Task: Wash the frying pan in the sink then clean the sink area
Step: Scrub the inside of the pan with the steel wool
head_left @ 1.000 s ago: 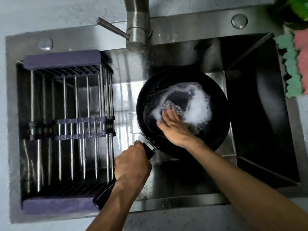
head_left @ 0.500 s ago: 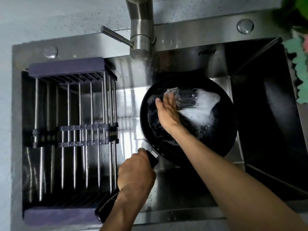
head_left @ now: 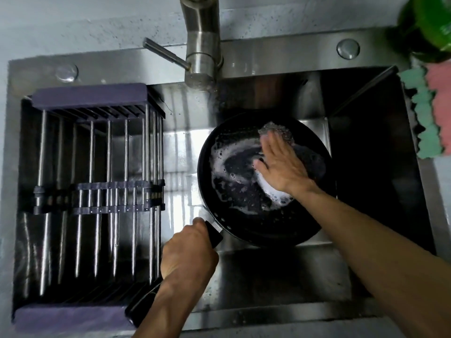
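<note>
Black handle [head_left: 214, 234] gripped by left hand [head_left: 189, 254], fingers curled round it, at near edge of steel sink [head_left: 268, 313]. Frying pan [head_left: 244, 225] held inside basin, soapy foam across base. Right hand [head_left: 280, 164] flat, fingers straight and together, pressing steel scourer [head_left: 278, 131] against far pan wall; faucet [head_left: 201, 42] beyond.

Soapy frying pan [head_left: 246, 206] in sink [head_left: 280, 284], left hand [head_left: 188, 252] on handle, right hand [head_left: 280, 164] flat on scourer [head_left: 278, 131]
</note>
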Motion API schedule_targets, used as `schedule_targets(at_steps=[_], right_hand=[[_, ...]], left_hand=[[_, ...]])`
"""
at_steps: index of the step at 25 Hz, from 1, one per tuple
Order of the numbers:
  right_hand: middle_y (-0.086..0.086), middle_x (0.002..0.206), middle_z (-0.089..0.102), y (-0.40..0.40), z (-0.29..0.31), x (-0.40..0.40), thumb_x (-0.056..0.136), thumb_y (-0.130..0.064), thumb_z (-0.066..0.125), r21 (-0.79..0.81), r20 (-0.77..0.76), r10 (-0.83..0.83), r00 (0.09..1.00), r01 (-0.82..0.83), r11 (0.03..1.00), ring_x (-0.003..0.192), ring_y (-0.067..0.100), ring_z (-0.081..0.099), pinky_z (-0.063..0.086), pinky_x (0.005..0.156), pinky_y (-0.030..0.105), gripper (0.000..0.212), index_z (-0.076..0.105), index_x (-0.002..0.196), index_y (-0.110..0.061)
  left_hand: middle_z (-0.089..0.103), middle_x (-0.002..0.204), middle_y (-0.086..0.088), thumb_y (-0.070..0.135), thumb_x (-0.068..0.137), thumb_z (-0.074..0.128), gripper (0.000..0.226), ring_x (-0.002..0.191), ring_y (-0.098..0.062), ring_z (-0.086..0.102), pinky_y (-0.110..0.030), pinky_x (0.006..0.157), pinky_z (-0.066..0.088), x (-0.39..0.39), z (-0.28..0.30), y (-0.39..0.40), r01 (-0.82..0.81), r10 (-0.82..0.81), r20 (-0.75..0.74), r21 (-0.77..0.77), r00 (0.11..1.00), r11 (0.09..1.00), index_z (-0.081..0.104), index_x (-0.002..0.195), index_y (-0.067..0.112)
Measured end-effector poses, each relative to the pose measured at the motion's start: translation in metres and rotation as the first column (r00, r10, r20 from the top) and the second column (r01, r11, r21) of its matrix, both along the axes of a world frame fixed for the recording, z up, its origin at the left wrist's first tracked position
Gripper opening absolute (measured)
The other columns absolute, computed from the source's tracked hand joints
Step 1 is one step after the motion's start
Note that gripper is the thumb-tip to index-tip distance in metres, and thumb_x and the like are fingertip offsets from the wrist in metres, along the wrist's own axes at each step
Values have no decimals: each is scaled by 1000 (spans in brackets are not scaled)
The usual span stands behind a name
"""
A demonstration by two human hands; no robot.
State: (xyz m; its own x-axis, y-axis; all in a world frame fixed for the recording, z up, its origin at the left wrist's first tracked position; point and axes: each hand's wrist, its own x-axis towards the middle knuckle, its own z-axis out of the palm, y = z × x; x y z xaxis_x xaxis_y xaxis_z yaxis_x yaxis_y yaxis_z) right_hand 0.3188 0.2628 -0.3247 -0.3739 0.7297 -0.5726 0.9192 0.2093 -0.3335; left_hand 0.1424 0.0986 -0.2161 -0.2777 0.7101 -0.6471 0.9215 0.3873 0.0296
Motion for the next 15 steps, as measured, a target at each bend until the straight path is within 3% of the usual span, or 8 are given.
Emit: schedule_targets(at_steps=[1,3,5,6,8,10,13,15], right_hand=[[2,164,-27,2,-1,13,103,-59,17,-4,99,35,995,-34,999,149,15,-26,-9,124,38,74,-9,159,-18],[0,165,-25,11,3,28,103,-59,17,-55,87,173,981,-169,984,150,13,-24,-8,122,36,74,-1,160,-16],[1,168,-15,24,5,32,104,-53,19,91,154,258,954,-274,957,153,14,-16,-5,122,36,70,4,161,-15],[3,169,-9,25,8,34,104,-51,20,159,186,208,960,-238,958,154,16,-11,-3,123,37,70,5,161,-14],[6,169,-7,11,12,47,104,-51,19,95,232,136,963,-161,982,155,18,-9,-3,123,38,70,6,161,-11],[6,169,-10,7,15,61,104,-52,17,-20,242,238,941,-241,970,154,18,-12,-2,123,37,70,5,160,-12],[5,169,-6,13,23,70,103,-52,17,91,391,249,886,-306,948,155,19,-7,-1,123,38,72,3,161,-12],[8,169,-11,-17,20,70,103,-56,15,-30,396,271,877,-283,959,154,22,-11,-2,125,40,75,2,160,-10]], left_hand=[[64,95,0,15,82,56,31,87,-22,64,-29,64,40,-2,0,0,4,-4,-10,0,1000,1000,49,111,20],[63,96,0,16,83,56,30,88,-22,64,-29,64,40,1,0,0,17,-17,-9,12,1000,1000,49,112,20],[63,97,0,17,83,57,31,88,-22,64,-29,64,40,1,1,2,29,-29,-11,0,1000,1000,49,113,19],[63,99,-1,18,83,58,32,89,-23,64,-29,65,40,-1,0,2,26,-26,-15,-3,1000,1000,49,113,19],[63,101,-2,17,82,57,33,91,-24,64,-30,66,40,-1,2,1,15,-15,-4,-4,1000,1000,49,114,19],[63,101,-3,18,81,58,34,92,-24,64,-30,66,40,-1,3,2,29,-29,-9,-7,1000,1000,49,114,19],[62,101,-3,23,80,62,36,92,-25,64,-30,65,39,-2,-1,2,21,-21,-20,-12,1000,1000,49,113,18],[62,100,-3,23,80,64,37,91,-25,64,-31,65,39,-1,1,3,15,-15,-21,-14,1000,1000,49,113,18]])
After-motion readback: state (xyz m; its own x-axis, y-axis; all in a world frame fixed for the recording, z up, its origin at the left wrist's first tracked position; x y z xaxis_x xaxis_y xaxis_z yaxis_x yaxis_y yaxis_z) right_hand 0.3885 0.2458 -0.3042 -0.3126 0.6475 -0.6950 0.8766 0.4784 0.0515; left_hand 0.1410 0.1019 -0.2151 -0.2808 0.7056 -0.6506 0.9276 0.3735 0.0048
